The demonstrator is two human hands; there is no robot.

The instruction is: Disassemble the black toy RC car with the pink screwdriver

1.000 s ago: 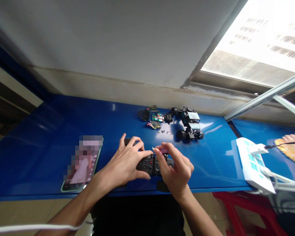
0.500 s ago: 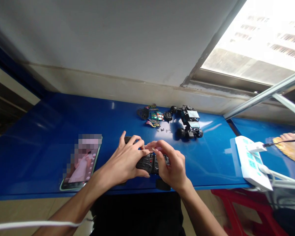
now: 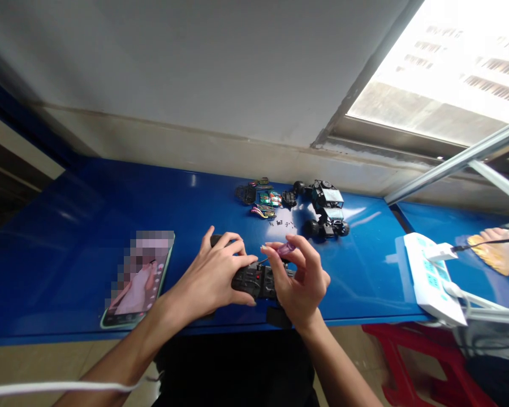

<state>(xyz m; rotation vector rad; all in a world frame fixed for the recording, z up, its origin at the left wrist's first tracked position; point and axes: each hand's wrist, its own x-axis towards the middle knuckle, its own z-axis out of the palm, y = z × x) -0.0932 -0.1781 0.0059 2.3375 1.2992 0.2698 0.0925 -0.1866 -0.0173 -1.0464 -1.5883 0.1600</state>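
A black toy car chassis point(image 3: 254, 281) lies on the blue table point(image 3: 68, 249) near its front edge. My left hand point(image 3: 214, 277) is closed over the chassis' left end and holds it down. My right hand point(image 3: 299, 277) pinches a small screwdriver with a translucent purple handle point(image 3: 285, 249), its thin tip pointing left toward the chassis top. A black wheel point(image 3: 217, 239) shows behind my left fingers.
A phone point(image 3: 138, 278) with a lit screen lies left of my hands. Farther back sit a black toy truck point(image 3: 328, 215), loose car parts with coloured wires point(image 3: 263, 199) and small screws point(image 3: 282, 224). A white power strip point(image 3: 430, 277) lies right. Another person's hand point(image 3: 503, 254) is at far right.
My right hand opened up slightly and turned the purple screwdriver in its fingers above the chassis. My left hand stayed on the chassis.
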